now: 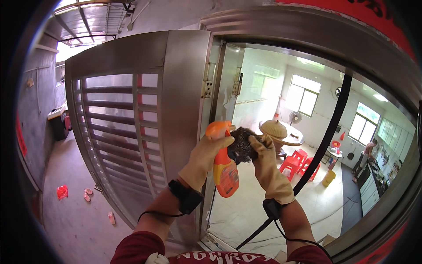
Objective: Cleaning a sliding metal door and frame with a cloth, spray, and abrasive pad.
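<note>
My left hand (pixel 198 162), in a cream rubber glove, is closed around the neck of an orange spray bottle (pixel 226 178) held upright. Just right of the bottle's head, my right hand (pixel 271 174) in a matching glove pinches a dark steel wool scrubber (pixel 244 145). The scrubber is close by the spray head; whether they touch I cannot tell. Both hands are raised in front of a doorway, beside an open steel door (pixel 184 97) with slats. Some of the left fingers are hidden behind the bottle.
A steel door frame (pixel 281 27) surrounds the opening. Beyond it are a round table (pixel 292 137), red stools (pixel 290 166), a standing fan (pixel 295 117), a yellow bin (pixel 328 178) and a person (pixel 365 158) at a counter. Pink slippers (pixel 87 195) lie on the left floor.
</note>
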A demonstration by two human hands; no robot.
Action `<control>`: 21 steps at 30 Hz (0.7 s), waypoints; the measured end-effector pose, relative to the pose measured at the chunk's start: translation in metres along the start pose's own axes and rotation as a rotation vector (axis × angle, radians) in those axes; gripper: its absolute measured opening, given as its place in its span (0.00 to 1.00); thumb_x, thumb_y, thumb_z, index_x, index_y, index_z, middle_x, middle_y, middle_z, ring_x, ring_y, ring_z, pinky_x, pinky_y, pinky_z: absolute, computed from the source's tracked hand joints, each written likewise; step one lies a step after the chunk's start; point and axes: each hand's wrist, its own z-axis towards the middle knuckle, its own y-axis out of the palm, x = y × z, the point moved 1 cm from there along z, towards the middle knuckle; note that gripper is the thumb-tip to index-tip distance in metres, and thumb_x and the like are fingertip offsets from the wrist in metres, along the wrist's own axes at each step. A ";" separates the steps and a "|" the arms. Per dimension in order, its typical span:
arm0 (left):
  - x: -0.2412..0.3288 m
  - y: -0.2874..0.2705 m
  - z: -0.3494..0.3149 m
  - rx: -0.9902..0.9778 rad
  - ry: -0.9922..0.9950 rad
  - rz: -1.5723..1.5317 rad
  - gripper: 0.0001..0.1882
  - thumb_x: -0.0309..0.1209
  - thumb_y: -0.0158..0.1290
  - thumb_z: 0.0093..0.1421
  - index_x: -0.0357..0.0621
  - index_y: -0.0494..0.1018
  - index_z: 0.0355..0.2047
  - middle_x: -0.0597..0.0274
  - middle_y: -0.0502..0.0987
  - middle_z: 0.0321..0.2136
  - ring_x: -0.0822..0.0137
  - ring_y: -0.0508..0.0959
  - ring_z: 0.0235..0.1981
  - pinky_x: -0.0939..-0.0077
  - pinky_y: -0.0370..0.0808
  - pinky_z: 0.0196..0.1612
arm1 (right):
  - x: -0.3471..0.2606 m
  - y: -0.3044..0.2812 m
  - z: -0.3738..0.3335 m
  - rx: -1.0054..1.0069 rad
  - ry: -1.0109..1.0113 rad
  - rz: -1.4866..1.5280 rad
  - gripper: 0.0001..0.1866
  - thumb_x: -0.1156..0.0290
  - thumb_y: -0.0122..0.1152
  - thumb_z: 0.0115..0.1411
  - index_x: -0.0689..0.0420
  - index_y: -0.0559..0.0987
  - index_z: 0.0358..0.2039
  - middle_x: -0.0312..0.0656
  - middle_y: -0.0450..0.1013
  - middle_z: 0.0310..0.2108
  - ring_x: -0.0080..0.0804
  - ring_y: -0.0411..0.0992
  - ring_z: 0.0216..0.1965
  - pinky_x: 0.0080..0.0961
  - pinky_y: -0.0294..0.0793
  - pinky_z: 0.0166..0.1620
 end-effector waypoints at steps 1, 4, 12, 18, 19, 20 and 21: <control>0.003 -0.002 -0.001 0.093 -0.033 -0.017 0.26 0.33 0.60 0.60 0.42 0.73 0.59 0.66 0.77 0.46 0.75 0.75 0.47 0.77 0.71 0.52 | -0.006 0.003 -0.001 0.106 -0.079 0.049 0.12 0.74 0.68 0.63 0.49 0.71 0.30 0.31 0.75 0.31 0.19 0.74 0.33 0.22 0.74 0.34; 0.018 0.000 -0.014 0.172 0.164 -0.064 0.25 0.32 0.60 0.60 0.41 0.73 0.58 0.67 0.77 0.45 0.75 0.75 0.47 0.77 0.71 0.52 | -0.013 -0.039 0.019 0.225 -0.306 0.085 0.12 0.77 0.69 0.61 0.51 0.72 0.33 0.35 0.78 0.35 0.21 0.74 0.29 0.22 0.76 0.30; 0.043 -0.022 -0.005 0.207 0.074 0.090 0.24 0.29 0.59 0.61 0.40 0.73 0.58 0.64 0.80 0.50 0.72 0.77 0.52 0.78 0.69 0.59 | -0.232 0.064 0.012 0.139 -2.065 -1.433 0.15 0.84 0.69 0.51 0.60 0.70 0.33 0.50 0.76 0.56 0.56 0.72 0.57 0.44 0.74 0.56; 0.032 -0.021 0.005 0.220 0.101 0.055 0.24 0.27 0.59 0.60 0.40 0.73 0.58 0.62 0.80 0.50 0.71 0.78 0.53 0.78 0.69 0.59 | -0.299 0.079 0.039 0.197 -2.128 -1.888 0.10 0.76 0.71 0.51 0.59 0.77 0.31 0.51 0.72 0.60 0.59 0.68 0.61 0.52 0.71 0.59; 0.031 -0.023 0.003 0.224 0.102 0.076 0.24 0.27 0.59 0.60 0.40 0.73 0.58 0.62 0.80 0.50 0.71 0.78 0.53 0.78 0.69 0.59 | -0.294 0.083 0.040 0.173 -2.098 -1.951 0.10 0.75 0.71 0.51 0.58 0.78 0.31 0.51 0.71 0.61 0.59 0.67 0.62 0.52 0.71 0.60; 0.032 -0.024 0.001 0.227 0.103 0.097 0.24 0.27 0.59 0.60 0.40 0.73 0.58 0.63 0.80 0.50 0.72 0.77 0.53 0.79 0.69 0.59 | -0.290 0.088 0.040 0.150 -2.067 -2.013 0.09 0.73 0.72 0.52 0.57 0.79 0.31 0.50 0.70 0.62 0.60 0.66 0.63 0.51 0.70 0.60; 0.034 -0.024 0.000 0.227 0.104 0.092 0.24 0.27 0.59 0.60 0.40 0.73 0.58 0.63 0.80 0.50 0.72 0.77 0.53 0.79 0.69 0.59 | -0.288 0.092 0.035 0.206 -1.956 -2.068 0.09 0.71 0.72 0.54 0.56 0.79 0.32 0.48 0.70 0.63 0.59 0.65 0.64 0.50 0.70 0.61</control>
